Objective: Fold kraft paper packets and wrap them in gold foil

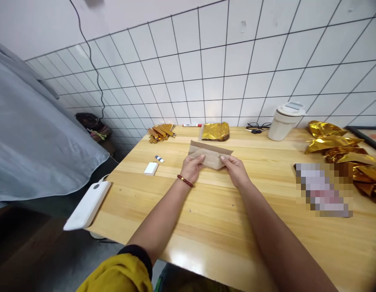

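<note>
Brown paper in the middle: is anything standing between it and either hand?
Nothing visible is. The left hand and the right hand both pinch the brown paper directly; the gold foil stack lies beyond it, not in between.

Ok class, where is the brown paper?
The brown paper is central in the head view, held between the left hand and right hand, below the gold packet.

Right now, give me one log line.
left hand: pinching brown sheet, left side | right hand: pinching right side | beyond sheet: gold foil bundle
</note>
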### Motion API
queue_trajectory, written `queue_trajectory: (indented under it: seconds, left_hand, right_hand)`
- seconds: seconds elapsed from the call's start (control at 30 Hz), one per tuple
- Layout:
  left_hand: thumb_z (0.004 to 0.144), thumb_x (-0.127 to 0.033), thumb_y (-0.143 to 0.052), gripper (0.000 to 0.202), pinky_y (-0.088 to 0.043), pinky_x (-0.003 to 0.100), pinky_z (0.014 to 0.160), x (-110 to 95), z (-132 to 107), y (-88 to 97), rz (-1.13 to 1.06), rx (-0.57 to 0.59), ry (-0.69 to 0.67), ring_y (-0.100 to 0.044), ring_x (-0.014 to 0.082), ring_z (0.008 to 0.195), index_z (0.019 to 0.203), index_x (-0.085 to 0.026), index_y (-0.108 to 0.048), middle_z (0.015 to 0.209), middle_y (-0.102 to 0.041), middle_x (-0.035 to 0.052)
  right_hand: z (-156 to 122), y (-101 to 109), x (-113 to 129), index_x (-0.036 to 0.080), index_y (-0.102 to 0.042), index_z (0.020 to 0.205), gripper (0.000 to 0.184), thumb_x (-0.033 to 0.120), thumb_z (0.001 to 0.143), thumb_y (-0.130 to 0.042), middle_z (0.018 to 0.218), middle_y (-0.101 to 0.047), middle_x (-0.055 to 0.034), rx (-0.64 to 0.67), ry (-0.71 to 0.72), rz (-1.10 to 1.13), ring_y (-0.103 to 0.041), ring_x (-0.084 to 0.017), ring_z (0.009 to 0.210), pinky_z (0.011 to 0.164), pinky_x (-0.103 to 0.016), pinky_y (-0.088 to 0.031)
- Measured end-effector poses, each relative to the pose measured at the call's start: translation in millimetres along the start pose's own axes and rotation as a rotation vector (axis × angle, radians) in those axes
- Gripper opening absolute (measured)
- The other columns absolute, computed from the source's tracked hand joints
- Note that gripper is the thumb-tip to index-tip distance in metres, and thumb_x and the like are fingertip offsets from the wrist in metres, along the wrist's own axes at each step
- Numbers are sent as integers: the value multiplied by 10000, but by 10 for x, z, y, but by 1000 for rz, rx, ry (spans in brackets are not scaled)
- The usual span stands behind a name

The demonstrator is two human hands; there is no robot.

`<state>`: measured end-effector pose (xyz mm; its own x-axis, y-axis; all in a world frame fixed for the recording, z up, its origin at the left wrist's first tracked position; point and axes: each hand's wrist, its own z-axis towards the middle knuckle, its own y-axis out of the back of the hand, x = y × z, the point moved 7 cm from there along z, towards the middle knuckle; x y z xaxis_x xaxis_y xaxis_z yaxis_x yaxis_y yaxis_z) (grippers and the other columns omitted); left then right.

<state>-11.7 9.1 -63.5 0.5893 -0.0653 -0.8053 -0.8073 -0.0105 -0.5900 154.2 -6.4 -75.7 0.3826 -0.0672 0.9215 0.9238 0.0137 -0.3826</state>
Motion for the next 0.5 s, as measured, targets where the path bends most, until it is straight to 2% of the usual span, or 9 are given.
queue_trajectory:
  seconds: [0.2,0.4,0.5]
  left_hand:
    - [566,-214,-872,426,-540,411,927,93,-33,-62,-88,1,56,-685,251,1015,949,-151,-696,977,-753,70]
    - [644,-268,-834,400,-525,430,951,84,-45,-83,-56,20,43,-652,278,1101,997,-141,-693,1024,-741,107]
    - [647,-268,-831,372,-528,437,943,81,-54,-88,-56,22,47,-652,279,1099,973,-146,-698,1028,-738,100]
  right_hand:
    - [38,107,-56,212,-757,868,418,532,605,-815,806,-753,-27,-111,47,-27,-687,-220,834,784,-358,-535]
    - [-14,46,35,213,-750,922,431,449,578,-857,864,-760,-28,-95,77,4,-689,-205,796,741,-336,-544]
    - [-9,75,18,203,-748,863,401,443,562,-862,809,-751,-25,-121,67,-14,-666,-185,720,656,-305,-526]
